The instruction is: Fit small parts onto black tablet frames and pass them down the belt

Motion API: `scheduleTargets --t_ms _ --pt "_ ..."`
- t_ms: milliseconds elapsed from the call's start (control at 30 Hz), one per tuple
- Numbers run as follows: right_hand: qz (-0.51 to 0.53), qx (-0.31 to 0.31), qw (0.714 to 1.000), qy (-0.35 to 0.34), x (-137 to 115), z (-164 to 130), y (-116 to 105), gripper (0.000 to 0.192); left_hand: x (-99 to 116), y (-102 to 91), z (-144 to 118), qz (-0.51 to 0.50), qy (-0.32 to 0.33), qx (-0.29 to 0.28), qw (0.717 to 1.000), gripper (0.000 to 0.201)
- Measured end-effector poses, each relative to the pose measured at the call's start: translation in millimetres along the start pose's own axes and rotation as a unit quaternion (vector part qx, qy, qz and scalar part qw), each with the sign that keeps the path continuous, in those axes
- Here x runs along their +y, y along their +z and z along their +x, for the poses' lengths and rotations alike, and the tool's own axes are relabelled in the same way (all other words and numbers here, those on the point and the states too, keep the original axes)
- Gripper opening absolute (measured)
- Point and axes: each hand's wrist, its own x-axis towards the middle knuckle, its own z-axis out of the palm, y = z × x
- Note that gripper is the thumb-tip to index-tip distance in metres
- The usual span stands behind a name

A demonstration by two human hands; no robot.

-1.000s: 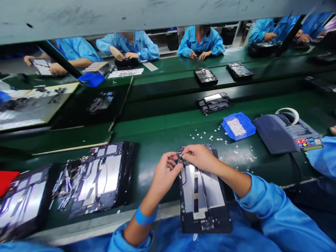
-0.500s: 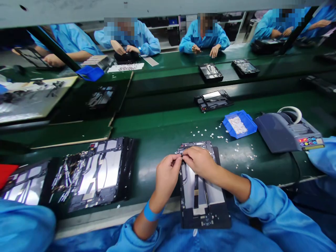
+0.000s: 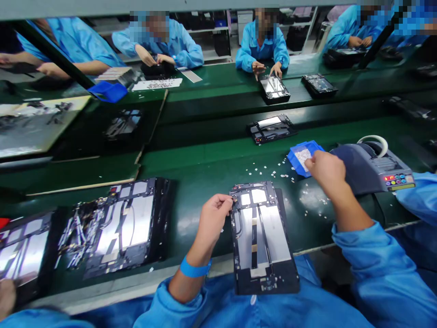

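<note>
A black tablet frame (image 3: 261, 237) with silver plates lies in front of me, its near end over the bench edge. My left hand (image 3: 213, 218) pinches its upper left corner with curled fingers. My right hand (image 3: 326, 168) reaches to the right over a small blue bin (image 3: 297, 160) of tiny white parts; whether it holds one I cannot tell. Small white bits (image 3: 273, 173) lie scattered on the green bench (image 3: 198, 182) between the frame and the bin.
A grey tape dispenser (image 3: 375, 171) stands right of the bin. A stack of tablet frames (image 3: 119, 228) lies at my left, another (image 3: 23, 248) further left. More frames (image 3: 271, 128) sit on the belt beyond. Several people in blue coats work across the line.
My right hand has left the frame's top edge and moved right to the blue bin. My left hand stays at the frame's corner. The view has tilted slightly.
</note>
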Motion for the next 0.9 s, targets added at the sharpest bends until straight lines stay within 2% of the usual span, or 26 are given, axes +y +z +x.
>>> scheduleTargets --t_ms 33,67,100,167,233,300,367,433,667,833,900 --pt "-0.022 -0.003 1.0 0.017 11 6 -3 0.02 -1 -0.4 1 -0.006 -0.004 -0.004 1.0 0.014" --pt "-0.019 -0.003 1.0 0.004 14 6 -4 0.021 -1 -0.6 2 -0.008 -0.006 -0.004 1.0 0.014" --pt "0.008 -0.005 0.999 -0.038 8 -2 -3 0.02 0 -0.5 2 -0.008 -0.007 -0.003 1.0 0.014" --pt "0.11 -0.018 0.978 -0.175 -22 -32 4 0.016 1 0.3 1 -0.007 -0.006 0.001 1.0 0.015" --pt "0.188 -0.077 0.936 -0.286 -66 -69 14 0.017 3 1.5 -2 -0.004 -0.005 0.007 1.0 0.016" --pt "0.208 -0.119 0.914 -0.327 -106 -99 24 0.018 4 2.7 -5 0.002 -0.003 0.012 1.0 0.018" --pt "0.206 -0.142 0.911 -0.326 -131 -115 33 0.018 3 3.9 -8 0.007 0.007 0.019 1.0 0.019" --pt "0.199 -0.151 0.917 -0.312 -140 -118 38 0.018 1 5.2 -12 0.01 0.021 0.028 0.999 0.019" --pt "0.203 -0.161 0.934 -0.245 -139 -109 39 0.012 -5 7.9 -22 0.058 0.054 0.049 0.996 0.018" --pt "0.248 -0.185 0.912 -0.27 -143 -107 40 0.01 -2 6.1 -20 0.072 0.054 0.025 0.996 0.02" --pt "0.243 -0.171 0.912 -0.284 -139 -100 37 0.011 -1 4.9 -17 0.065 0.043 0.019 0.997 0.02"
